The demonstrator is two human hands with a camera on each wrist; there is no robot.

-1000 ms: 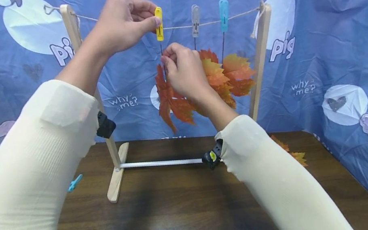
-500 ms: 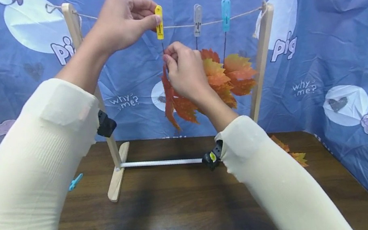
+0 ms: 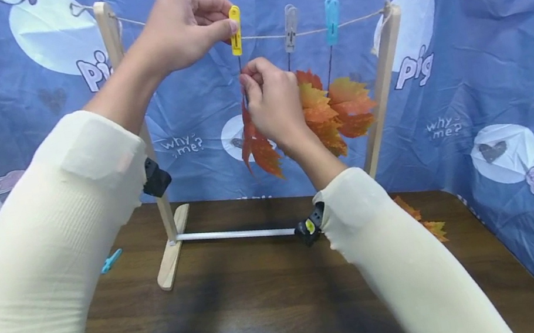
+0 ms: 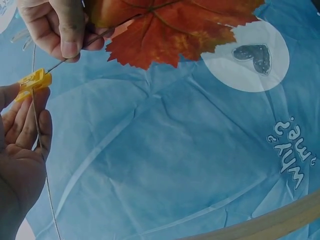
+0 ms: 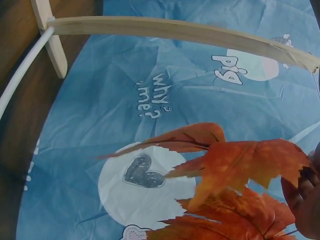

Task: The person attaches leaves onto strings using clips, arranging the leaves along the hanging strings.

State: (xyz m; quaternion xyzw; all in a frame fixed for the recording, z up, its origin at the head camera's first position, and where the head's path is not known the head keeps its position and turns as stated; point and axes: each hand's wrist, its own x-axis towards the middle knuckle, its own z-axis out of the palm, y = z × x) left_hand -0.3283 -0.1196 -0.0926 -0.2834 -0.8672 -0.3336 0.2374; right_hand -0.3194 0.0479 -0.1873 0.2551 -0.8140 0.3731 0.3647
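My left hand point(image 3: 191, 25) pinches a yellow clothespin point(image 3: 235, 31) that sits on the string point(image 3: 260, 38). Below it my right hand point(image 3: 272, 97) pinches the thin stem of an orange-red artificial maple leaf point(image 3: 262, 149). In the left wrist view the stem point(image 4: 60, 63) runs from the right fingers into the yellow clothespin. That leaf hangs under the right hand, partly hidden by it. To the right, a grey clothespin point(image 3: 291, 28) and a blue clothespin point(image 3: 332, 21) hold stems of orange-yellow leaves point(image 3: 352, 107).
The string is tied between two wooden posts point(image 3: 382, 89), with a white rod point(image 3: 236, 233) low between their feet. A loose blue clothespin point(image 3: 111, 260) lies on the brown table point(image 3: 250, 312) at left. More leaves point(image 3: 436, 230) lie at right, partly behind the right sleeve.
The leaf under my right hand has turned and looks narrower. Both hands keep their grips, and the whole scene shifts slightly to the right.
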